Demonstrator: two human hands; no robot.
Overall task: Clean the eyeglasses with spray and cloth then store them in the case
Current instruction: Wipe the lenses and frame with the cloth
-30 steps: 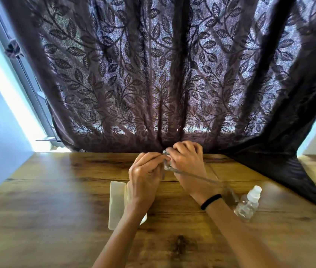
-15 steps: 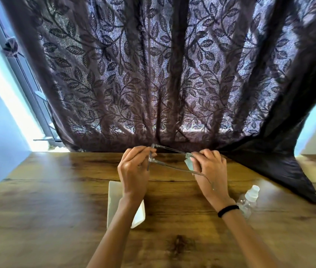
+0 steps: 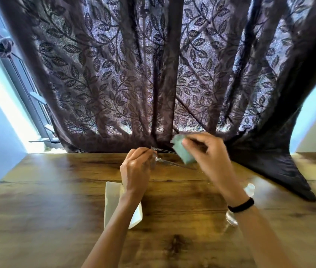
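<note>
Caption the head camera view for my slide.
Eyeglass cleaning: left hand holds eyeglasses over the wooden table while right hand pinches a pale green cloth.

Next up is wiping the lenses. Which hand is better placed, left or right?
Right, most likely. The right hand pinches the green cloth right beside the eyeglasses, while the left hand grips them by the front and is busy steadying them.
</note>
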